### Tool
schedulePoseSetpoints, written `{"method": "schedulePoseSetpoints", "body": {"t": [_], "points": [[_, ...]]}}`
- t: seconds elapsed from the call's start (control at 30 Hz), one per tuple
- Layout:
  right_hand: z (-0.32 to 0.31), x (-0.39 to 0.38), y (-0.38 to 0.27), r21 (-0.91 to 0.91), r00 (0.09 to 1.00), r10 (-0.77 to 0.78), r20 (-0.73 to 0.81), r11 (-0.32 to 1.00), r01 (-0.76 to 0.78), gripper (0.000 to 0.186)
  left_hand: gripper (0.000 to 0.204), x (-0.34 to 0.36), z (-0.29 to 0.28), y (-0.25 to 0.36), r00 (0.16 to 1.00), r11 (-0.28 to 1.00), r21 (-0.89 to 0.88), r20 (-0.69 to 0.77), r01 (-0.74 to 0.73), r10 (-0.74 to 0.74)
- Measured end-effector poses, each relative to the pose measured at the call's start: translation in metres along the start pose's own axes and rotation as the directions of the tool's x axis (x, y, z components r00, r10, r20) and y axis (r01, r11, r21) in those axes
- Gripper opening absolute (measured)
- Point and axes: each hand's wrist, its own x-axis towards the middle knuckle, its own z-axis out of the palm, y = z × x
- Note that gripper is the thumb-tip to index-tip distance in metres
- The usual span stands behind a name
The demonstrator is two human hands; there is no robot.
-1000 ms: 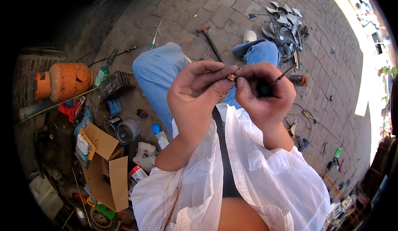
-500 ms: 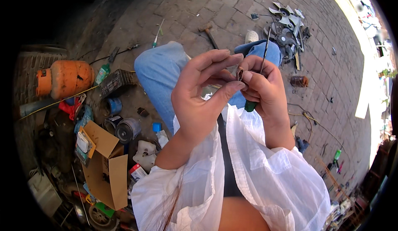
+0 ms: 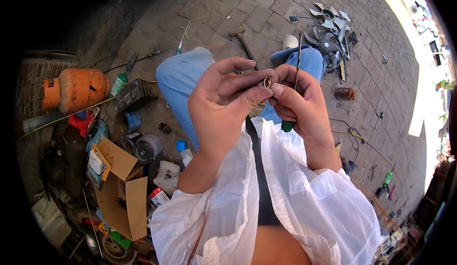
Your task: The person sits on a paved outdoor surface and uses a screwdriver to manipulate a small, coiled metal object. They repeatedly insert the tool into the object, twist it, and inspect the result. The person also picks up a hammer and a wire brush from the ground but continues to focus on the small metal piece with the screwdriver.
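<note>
Screwdriver [image 3: 296,60] with a green handle is sitting in the right hand [image 3: 297,103], fingers curling tight around it, the thin metal shaft poking straight up past the knuckles and the handle end showing below the palm. Just left of that screwdriver, the left hand [image 3: 223,101] is pinching a small metal part [image 3: 266,82] between thumb and forefingers, and the right thumb is pressing in on the same piece, so both hands are meeting on it above the blue-jeaned knees [image 3: 183,82]. What kind of part it is, I cannot tell; it is too small.

Beyond the screwdriver, a hammer [image 3: 243,44] is lying on the brick paving [image 3: 266,3], and further right a heap of fan blades and motor parts [image 3: 331,29] is resting. Far left of the screwdriver, an orange gas cylinder [image 3: 76,89] is lying on its side, with tin cans [image 3: 143,146] and an open cardboard box [image 3: 121,189] below it.
</note>
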Motion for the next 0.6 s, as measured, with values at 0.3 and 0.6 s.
{"method": "schedulePoseSetpoints", "body": {"t": [0.3,0.6], "points": [[-0.007,0.003,0.008,0.133,0.992,0.070,0.107,0.988,-0.084,0.022,0.032,-0.001,-0.006,-0.003,0.999,0.999,-0.040,-0.033,0.008,-0.010],[-0.006,-0.070,0.064,0.164,0.825,0.470,0.315,0.829,-0.535,0.041,0.041,0.002,-0.034,-0.008,0.987,0.989,0.033,-0.062,-0.147,0.149]]}}
